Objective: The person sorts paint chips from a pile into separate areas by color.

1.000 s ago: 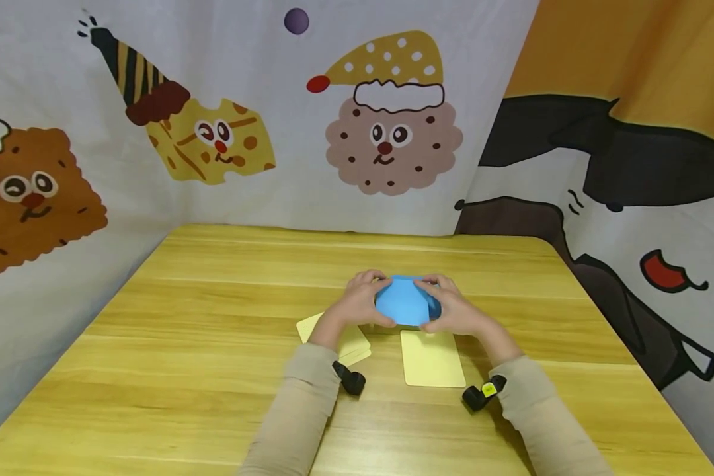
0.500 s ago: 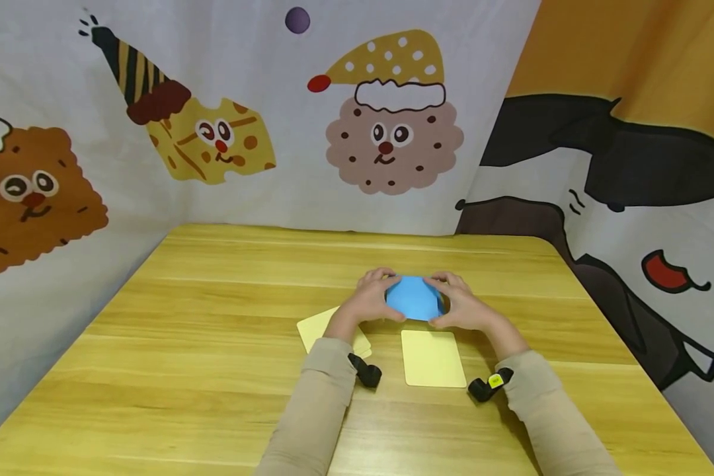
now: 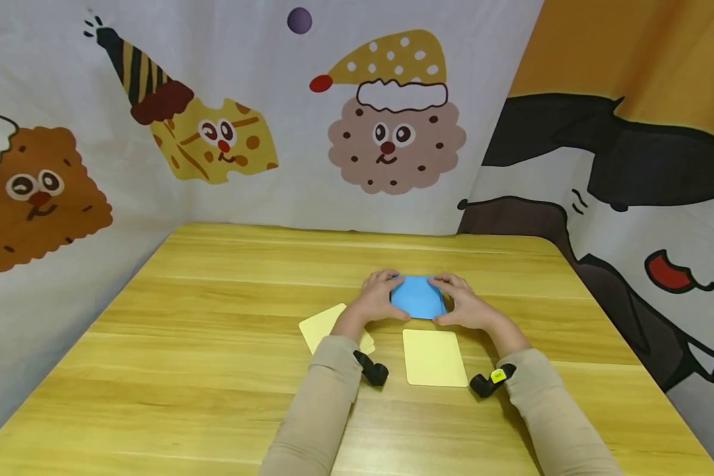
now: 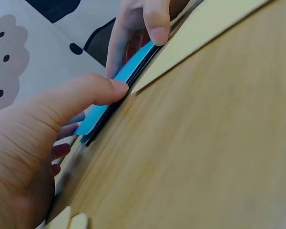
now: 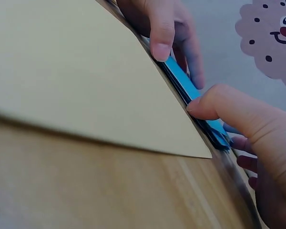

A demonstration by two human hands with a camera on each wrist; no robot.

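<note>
A thin stack of blue cards [image 3: 418,297] lies between my two hands, beyond the yellow cards. My left hand [image 3: 373,303] grips its left end, thumb on the near edge and fingers round the far side. At the right end my right hand [image 3: 465,308] holds it in the same way. In the left wrist view the blue cards [image 4: 104,109] show a bright blue top over several dark layers. The right wrist view shows the layered edge of the blue cards [image 5: 177,78] under both thumbs, slightly uneven at the near end. The far fingers are partly hidden.
A pale yellow card [image 3: 434,358] lies in front of the blue stack. Several more yellow cards [image 3: 321,325] lie fanned to the left, partly under my left wrist. The wooden table [image 3: 184,370] ends at a cartoon-printed cloth [image 3: 232,205] behind.
Both hands have shifted a little to the right with the blue cards. The side of the stack, which spread out at the right before, now looks more even.
</note>
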